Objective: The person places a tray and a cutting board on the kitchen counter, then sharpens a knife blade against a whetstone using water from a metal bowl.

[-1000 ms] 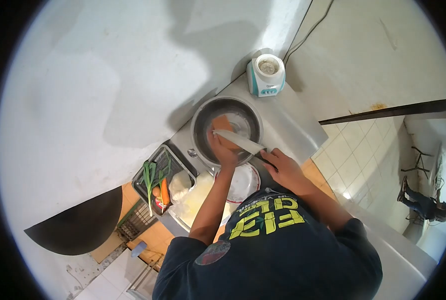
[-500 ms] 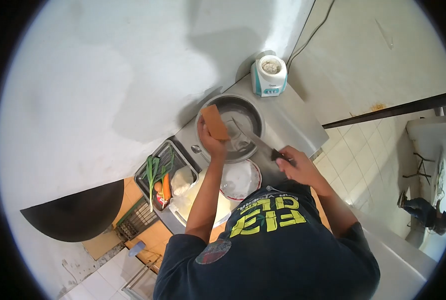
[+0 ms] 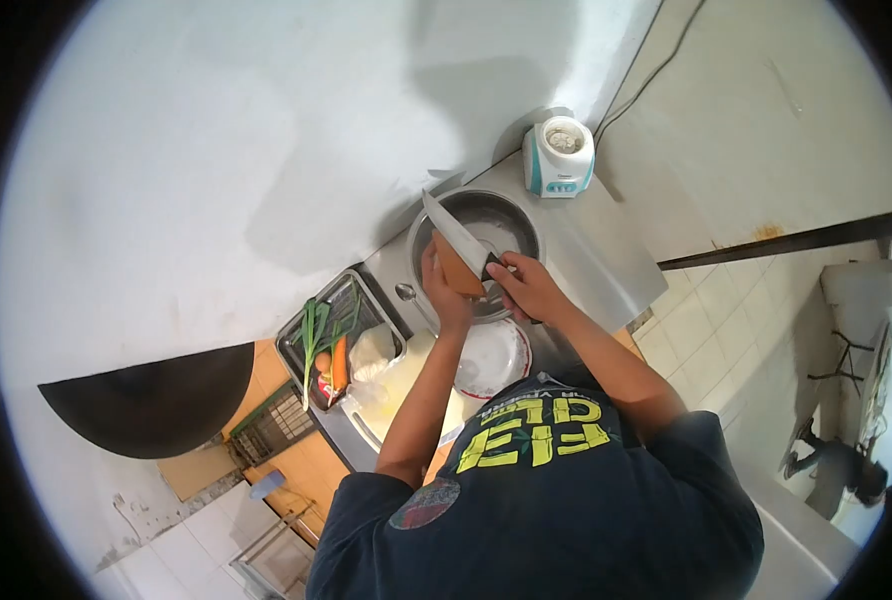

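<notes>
Orange-brown, the block (image 3: 462,274) rests in the left hand (image 3: 448,298), above the metal bowl (image 3: 537,232) just over mid-frame. Half a second ago the knife (image 3: 456,234) was held apart from it; now the blade lies along the block's upper-right edge, so the two are together again, though I can't tell whether they touch. From where I stand, the left fingers curl around the block from below, the right hand (image 3: 531,289) grips the dark handle, and both forearms reach up-frame, converging, the blade's tip pointing upper left.
</notes>
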The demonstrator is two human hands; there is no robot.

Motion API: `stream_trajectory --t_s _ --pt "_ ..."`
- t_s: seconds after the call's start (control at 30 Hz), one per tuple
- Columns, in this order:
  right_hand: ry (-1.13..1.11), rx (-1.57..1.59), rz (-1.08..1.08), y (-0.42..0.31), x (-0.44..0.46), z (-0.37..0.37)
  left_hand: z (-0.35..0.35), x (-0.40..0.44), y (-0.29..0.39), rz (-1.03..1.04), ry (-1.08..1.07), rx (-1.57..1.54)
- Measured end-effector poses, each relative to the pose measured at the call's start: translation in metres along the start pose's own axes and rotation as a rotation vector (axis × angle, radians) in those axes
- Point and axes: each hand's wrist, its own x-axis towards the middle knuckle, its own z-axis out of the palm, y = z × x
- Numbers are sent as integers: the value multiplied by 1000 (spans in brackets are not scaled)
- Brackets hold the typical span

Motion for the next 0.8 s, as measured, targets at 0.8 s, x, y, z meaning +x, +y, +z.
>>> stream_trajectory --t_s 0.8 --pt "337 -837 -388 13 -59 -43 -25 24 10 -164 110 -304"
